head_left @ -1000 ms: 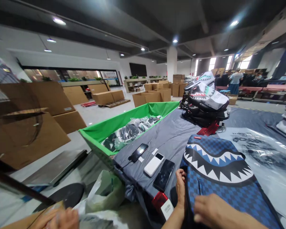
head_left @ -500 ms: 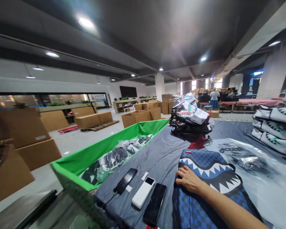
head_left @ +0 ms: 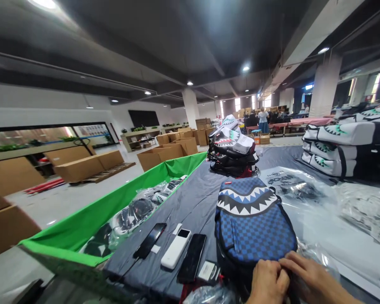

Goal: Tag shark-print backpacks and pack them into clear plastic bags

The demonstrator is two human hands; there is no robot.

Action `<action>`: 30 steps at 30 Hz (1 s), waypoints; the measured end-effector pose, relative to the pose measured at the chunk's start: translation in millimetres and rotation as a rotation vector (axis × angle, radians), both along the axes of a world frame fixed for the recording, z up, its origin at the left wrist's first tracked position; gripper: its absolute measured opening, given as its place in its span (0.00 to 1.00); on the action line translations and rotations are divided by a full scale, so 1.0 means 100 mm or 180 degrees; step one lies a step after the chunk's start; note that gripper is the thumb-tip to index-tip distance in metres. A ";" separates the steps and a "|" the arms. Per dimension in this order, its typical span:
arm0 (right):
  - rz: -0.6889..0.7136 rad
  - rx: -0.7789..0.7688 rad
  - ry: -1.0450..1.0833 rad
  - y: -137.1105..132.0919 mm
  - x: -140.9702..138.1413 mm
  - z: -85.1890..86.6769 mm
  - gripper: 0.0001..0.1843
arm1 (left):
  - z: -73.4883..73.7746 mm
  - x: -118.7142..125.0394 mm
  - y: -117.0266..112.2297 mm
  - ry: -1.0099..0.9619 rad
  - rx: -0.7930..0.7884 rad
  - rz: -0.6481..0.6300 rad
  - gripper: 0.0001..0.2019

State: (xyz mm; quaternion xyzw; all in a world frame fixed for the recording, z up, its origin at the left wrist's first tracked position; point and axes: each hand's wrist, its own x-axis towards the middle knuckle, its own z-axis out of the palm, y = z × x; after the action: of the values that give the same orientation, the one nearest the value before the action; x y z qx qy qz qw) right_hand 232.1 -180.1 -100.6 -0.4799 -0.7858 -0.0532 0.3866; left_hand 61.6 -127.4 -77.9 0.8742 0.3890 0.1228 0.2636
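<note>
left hand bare; right hand and wrist bare

Both hands adjacent, fingers seemingly curled

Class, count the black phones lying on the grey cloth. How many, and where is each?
2. One black phone lies left of the white device; the other black phone lies between that device and the blue backpack. Any hidden under things cannot be seen.

Both hands now together at the near end of the blue backpack, seemingly in a pinch
</note>
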 end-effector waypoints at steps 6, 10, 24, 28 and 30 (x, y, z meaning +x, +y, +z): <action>-0.0595 0.0099 0.1282 -0.32 -0.25 -0.60 0.17 | 0.25 -0.04 -0.16 0.0543 0.1400 -0.0890 0.18; -0.0965 -0.0100 0.2026 -0.44 -0.30 -0.46 0.11 | 0.17 -0.16 0.14 0.0997 0.2407 -0.1098 0.20; -0.1675 -0.0437 0.1685 1.00 0.81 0.15 0.25 | 0.09 -0.35 0.11 0.0194 0.3553 -0.1239 0.19; -0.1698 -0.0487 0.1561 0.43 0.58 0.04 0.19 | 0.16 -0.27 0.06 -0.0332 0.3246 -0.1330 0.10; -0.1491 -0.0235 0.1409 -0.06 0.35 -0.09 0.15 | 0.05 -0.31 -0.08 -0.0433 0.2924 -0.1451 0.07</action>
State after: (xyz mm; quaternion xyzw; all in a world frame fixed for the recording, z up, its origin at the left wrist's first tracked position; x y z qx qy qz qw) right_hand 267.0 -185.9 -109.4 -0.6612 -0.5523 -0.0066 0.5076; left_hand 30.8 -135.3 -73.0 0.9523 0.0765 0.2769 -0.1028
